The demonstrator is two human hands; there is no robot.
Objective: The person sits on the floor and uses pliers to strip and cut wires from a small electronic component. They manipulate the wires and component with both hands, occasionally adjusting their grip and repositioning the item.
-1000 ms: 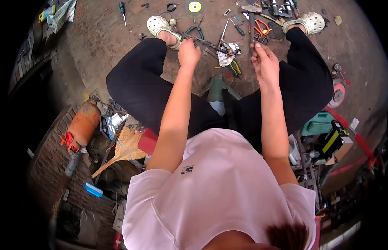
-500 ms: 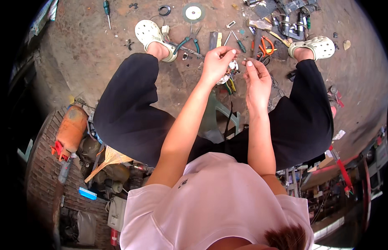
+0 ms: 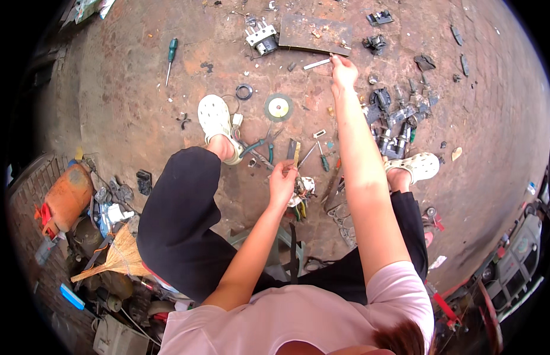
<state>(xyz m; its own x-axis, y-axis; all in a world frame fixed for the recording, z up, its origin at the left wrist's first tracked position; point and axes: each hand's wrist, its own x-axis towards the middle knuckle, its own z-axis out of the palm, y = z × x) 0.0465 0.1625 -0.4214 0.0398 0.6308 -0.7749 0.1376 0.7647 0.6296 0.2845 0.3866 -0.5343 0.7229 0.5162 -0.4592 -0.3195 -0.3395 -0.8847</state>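
Silvery strip [image 3: 316, 63] lies between twelve and one o'clock, just below a dark board [image 3: 295, 36]; the right hand [image 3: 344, 74] is there at arm's length, fingers narrow, tips meeting the strip's end. Pinched or merely touched: cannot tell. Left hand [image 3: 282, 186] sits near the centre of the dial, thumb and fingers drawn close together; whether something thin is between them, cannot tell. At its three o'clock, a whitish crumpled bundle [image 3: 307, 186]; at its five, yellow-and-green pliers handles [image 3: 300, 210]. Change from half a second earlier: then both hands were close together over that bundle, now they are well apart, the right one far out. View has shifted too, bringing in the board and a silver-and-black block [image 3: 262, 38] near twelve. Hammer, plain earlier, no longer visible; right forearm [image 3: 365, 160] crosses that area. Bundle partly covered by the left fingers, its contents unclear. Broom [image 3: 118, 254] at eight, partly overlapped.
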